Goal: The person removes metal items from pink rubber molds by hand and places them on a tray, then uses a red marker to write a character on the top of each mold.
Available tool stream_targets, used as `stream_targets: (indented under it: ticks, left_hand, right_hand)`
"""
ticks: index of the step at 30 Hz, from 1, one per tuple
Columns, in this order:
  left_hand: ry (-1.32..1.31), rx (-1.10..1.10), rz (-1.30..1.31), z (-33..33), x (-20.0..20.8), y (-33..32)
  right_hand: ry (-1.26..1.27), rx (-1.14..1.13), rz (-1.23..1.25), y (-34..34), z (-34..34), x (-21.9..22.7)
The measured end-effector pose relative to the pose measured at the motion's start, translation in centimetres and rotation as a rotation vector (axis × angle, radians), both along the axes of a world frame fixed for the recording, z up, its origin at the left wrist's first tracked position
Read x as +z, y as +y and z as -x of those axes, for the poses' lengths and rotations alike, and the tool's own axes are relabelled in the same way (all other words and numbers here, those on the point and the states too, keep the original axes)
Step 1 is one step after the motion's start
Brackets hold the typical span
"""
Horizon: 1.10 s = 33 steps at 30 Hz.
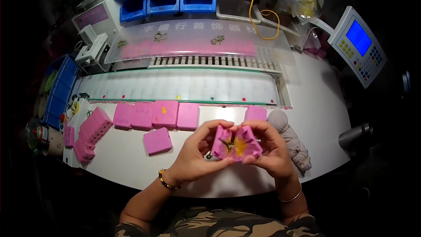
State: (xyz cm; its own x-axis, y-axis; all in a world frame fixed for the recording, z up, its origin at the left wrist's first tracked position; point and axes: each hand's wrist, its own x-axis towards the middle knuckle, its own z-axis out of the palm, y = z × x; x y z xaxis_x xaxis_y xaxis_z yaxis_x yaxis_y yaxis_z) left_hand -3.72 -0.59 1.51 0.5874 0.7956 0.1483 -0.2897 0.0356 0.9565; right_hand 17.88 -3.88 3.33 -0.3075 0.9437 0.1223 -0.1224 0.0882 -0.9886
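Note:
Both of my hands hold a pink rubber mould (251, 144) above the front of the white table, its two halves folded apart. My left hand (190, 156) closes on the left half, thumb at the bottom and fingers at the top. My right hand (276, 151) grips the right half the same way. Yellow stains mark the middle of the inner faces. A small dark greenish piece (226, 144) lies in the left half; its exact shape is hard to make out. Beneath the left hand's fingers, a small dark object (209, 155) shows on the table.
Several pink blocks (165, 114) line the table's back and left side; a single block (158, 141) lies nearer. A grey cloth bundle (289, 140) rests right of my hands. Behind are a white-topped strip (184, 85), rollers, blue bins (197, 0) and a control panel (359, 44).

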Motion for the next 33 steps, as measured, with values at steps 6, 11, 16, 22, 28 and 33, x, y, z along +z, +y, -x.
stream_targets:
  ticks: [6, 11, 16, 22, 28, 33]
  left_hand:
    - [-0.287, 0.116, 0.322, -1.2, -0.7, -0.3]
    - [-0.668, -0.068, 0.487, -2.0, -2.4, -0.4]
    - [-0.689, 0.077, 0.622, -3.0, -1.9, -0.1]
    - [-0.859, -0.025, 0.856, -3.2, -1.9, 0.9]
    - [-0.587, 0.177, 0.813, -3.0, -0.7, 1.1]
    - [-0.416, 0.281, 0.643, -2.6, -1.9, 1.2]
  right_hand:
    - [0.212, -0.128, 0.006, 0.0, 1.6, -0.7]
    - [-0.040, -0.254, -0.392, 0.2, 2.3, -1.3]
    - [-0.433, -0.368, -0.682, -1.4, 4.6, -1.4]
    - [-0.469, -0.358, -0.703, -2.8, 6.0, -2.6]
    - [-0.537, -0.270, -0.668, -2.8, 5.1, -2.4]
    - [-0.501, -0.417, -0.594, -1.7, 5.0, 0.2]
